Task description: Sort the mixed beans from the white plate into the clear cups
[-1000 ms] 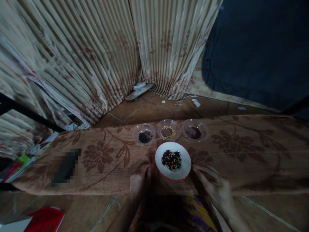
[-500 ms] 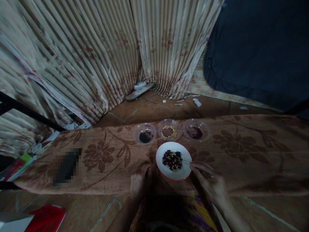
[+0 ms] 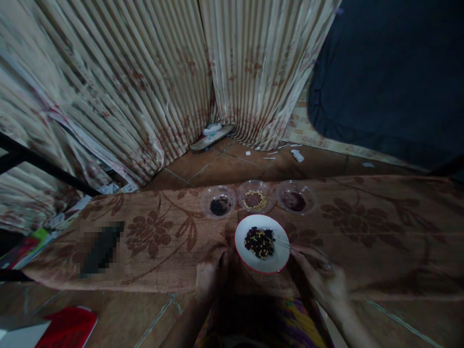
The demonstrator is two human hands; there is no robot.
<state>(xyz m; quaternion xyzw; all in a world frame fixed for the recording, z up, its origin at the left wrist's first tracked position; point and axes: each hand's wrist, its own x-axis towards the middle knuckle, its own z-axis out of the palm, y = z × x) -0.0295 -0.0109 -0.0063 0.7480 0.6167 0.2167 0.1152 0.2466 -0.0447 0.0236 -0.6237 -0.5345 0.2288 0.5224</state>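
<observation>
Silvery tweezers [image 3: 283, 243] sit pinched in the right hand [image 3: 318, 271] at the plate's [image 3: 276, 259] three o'clock, probably light and springy, best held mid-length; left hand [image 3: 211, 270], eight o'clock, curls, contents unclear.

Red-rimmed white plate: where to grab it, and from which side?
Probably the left rim of the plate, coming in from the left, where the left hand is close. The thin red edge looks easy to pinch. The right side is busier: the right hand and its thin metal tool are there. Beans lie heaped mid-plate, so keep it level.
</observation>
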